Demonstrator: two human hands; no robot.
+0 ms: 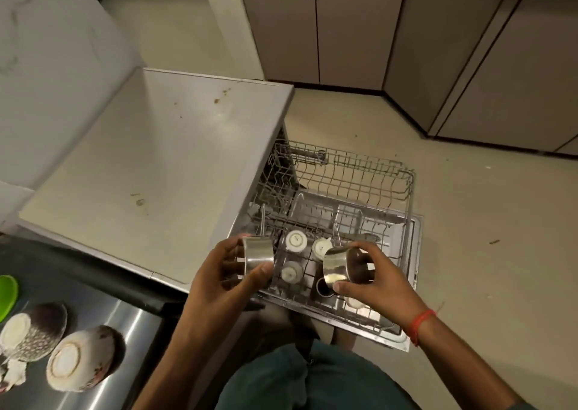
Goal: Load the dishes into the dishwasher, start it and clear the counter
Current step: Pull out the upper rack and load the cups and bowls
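Above the pulled-out wire dishwasher rack (350,190), two small round steel cups: one (258,254) gripped sideways in curled left-hand fingers (262,269), the other (336,264) tilted, pinched by right-hand fingers (345,287). Below, white ceramic cups (296,241) upturned in rack.

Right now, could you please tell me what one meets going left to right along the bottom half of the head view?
Green plate → speckled bowl → second upturned bowl → left hand → right hand.

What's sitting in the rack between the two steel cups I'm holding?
In the head view, three upturned white cups stand in the rack between the left steel cup and the right steel cup.
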